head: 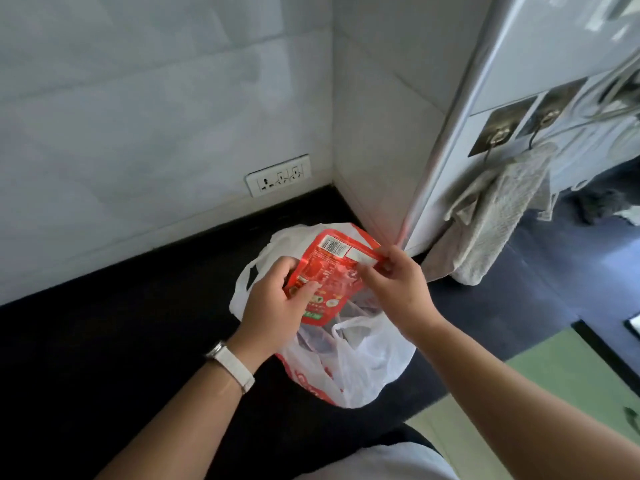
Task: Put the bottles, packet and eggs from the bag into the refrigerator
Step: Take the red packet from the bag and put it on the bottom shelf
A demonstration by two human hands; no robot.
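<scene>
A white plastic bag [363,368] with red print sits on the black countertop [121,341], its mouth open. Above the bag I hold a red packet [332,271] with a barcode label. My left hand [273,303] grips the packet's lower left side, thumb on its front. My right hand [394,278] pinches its upper right corner. Dark shapes show inside the bag, but I cannot tell what they are. The refrigerator [519,64] stands at the right, its side and edge in view.
A wall socket [278,175] sits low on the tiled wall behind the counter. A grey towel [491,216] hangs from hooks [498,135] on the refrigerator's side. The counter edge drops to a green floor [554,375] at the lower right.
</scene>
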